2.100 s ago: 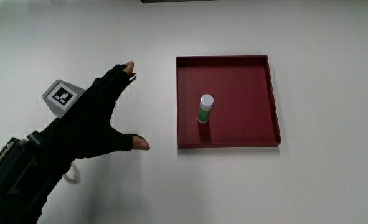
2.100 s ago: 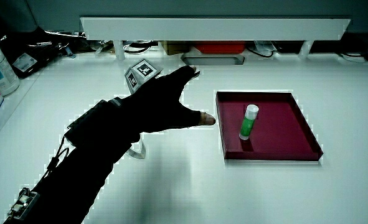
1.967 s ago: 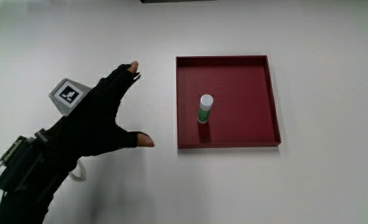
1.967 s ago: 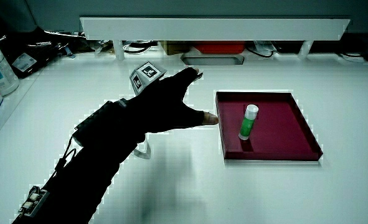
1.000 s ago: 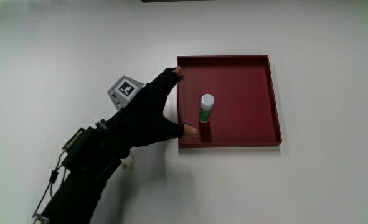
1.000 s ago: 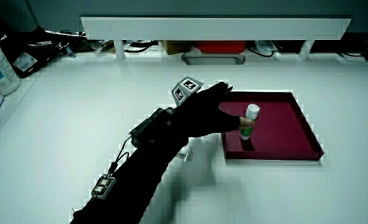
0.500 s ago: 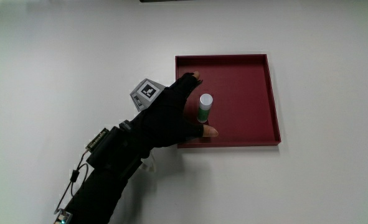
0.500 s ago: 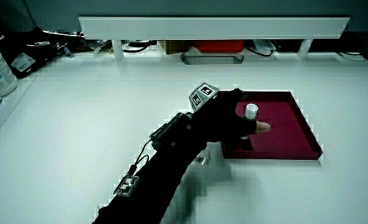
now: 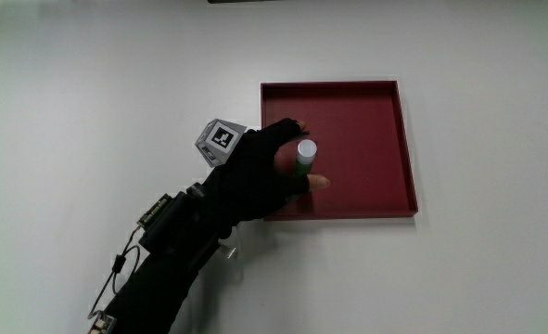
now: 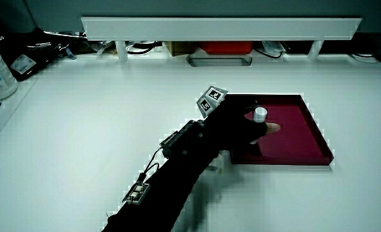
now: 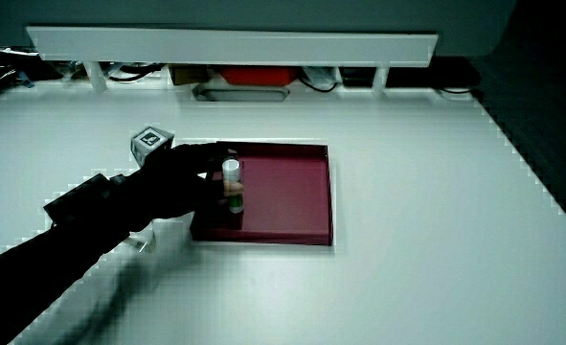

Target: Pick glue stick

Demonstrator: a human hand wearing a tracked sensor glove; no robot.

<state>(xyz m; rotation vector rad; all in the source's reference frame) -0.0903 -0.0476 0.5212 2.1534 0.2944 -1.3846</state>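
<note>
Glue stick [image 9: 304, 156] stands upright in the red tray [image 9: 366, 111], white cap up, green body partly covered by the glove; its place is inside the tray, nearer the tray edge that the hand reaches over than the tray's middle. Tray lies flat on the white table [image 9: 88, 83]. Hand [image 9: 260, 176] reaches over that tray edge, fingers curled round the stick from one side, thumb [image 9: 318, 183] pressed in from the side nearer the person; contact with the stick looks made, stick not lifted. In both side views the cap shows just above the fingers [image 10: 260, 113] [image 11: 231, 165]. Patterned cube [image 9: 220, 139] sits on the back of the hand, over the table beside the tray. Forearm [image 9: 162, 260] runs from the hand toward the person.
</note>
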